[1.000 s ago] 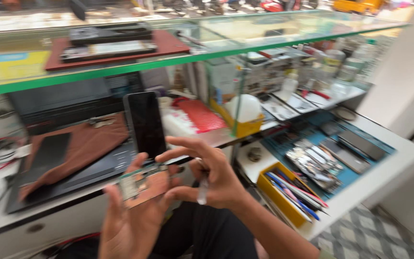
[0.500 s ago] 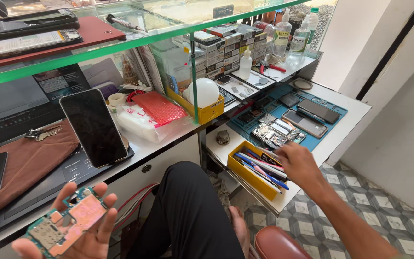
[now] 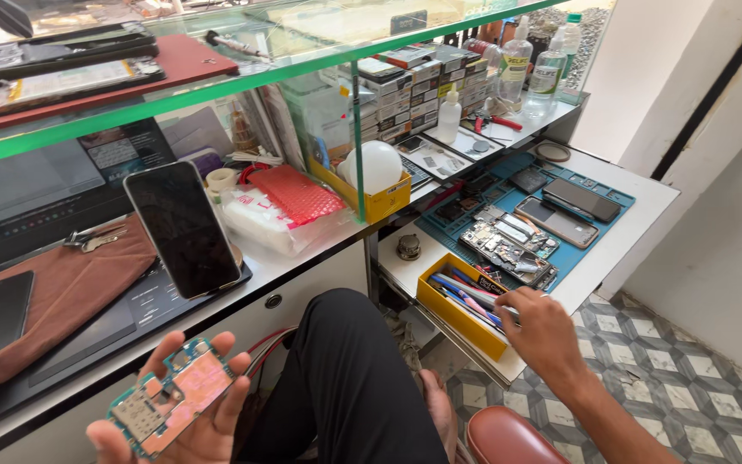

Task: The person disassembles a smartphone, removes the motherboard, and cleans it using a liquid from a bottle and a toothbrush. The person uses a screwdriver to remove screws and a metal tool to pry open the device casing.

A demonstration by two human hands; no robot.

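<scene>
In the yellow tray (image 3: 453, 311) at the low worktop's (image 3: 646, 210) front edge lie thin tools (image 3: 471, 302), their long axes running away to the right, just under the right hand (image 3: 541, 333), whose fingers curl among them; whether it grips one I cannot tell. The left hand (image 3: 184, 418), well apart at lower left, cradles a circuit board (image 3: 169, 398) on its open palm, below a propped dark phone (image 3: 182, 228).

Phone repair shop: glass counter (image 3: 216, 82), dismantled phones (image 3: 508, 245) on repair mat (image 3: 599, 228), tool tray (image 3: 461, 305).
</scene>
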